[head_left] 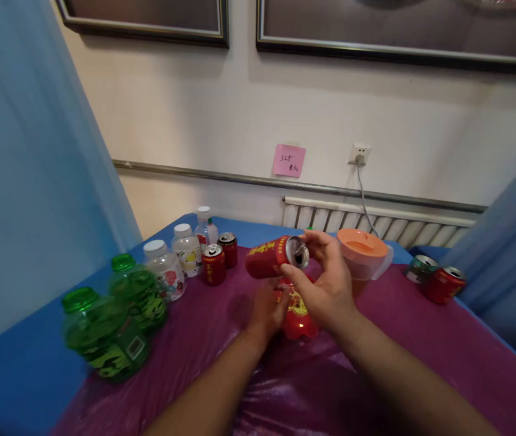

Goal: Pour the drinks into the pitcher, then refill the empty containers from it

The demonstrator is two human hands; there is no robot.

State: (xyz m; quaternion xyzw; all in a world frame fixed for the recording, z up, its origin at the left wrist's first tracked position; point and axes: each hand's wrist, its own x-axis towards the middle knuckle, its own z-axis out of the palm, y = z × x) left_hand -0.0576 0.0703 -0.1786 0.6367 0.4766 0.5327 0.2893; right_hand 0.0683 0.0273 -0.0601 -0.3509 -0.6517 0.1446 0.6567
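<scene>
My right hand (326, 284) grips a red drink can (272, 257) by its top end and holds it on its side above the table, opened top facing right. Directly below it stands a red bottle (298, 316) with a yellow pattern, and my left hand (266, 312) is wrapped round its left side. Both hands are closed on what they hold. The bottle's neck is hidden behind my right hand.
An orange-lidded pitcher (363, 254) stands just behind my right hand. Two red cans (214, 264) and three clear white-capped bottles (165, 267) line the left, with two green bottles (103, 336) nearer. Two cans (443, 284) lie at the right. The table has a purple plastic cover (221, 339).
</scene>
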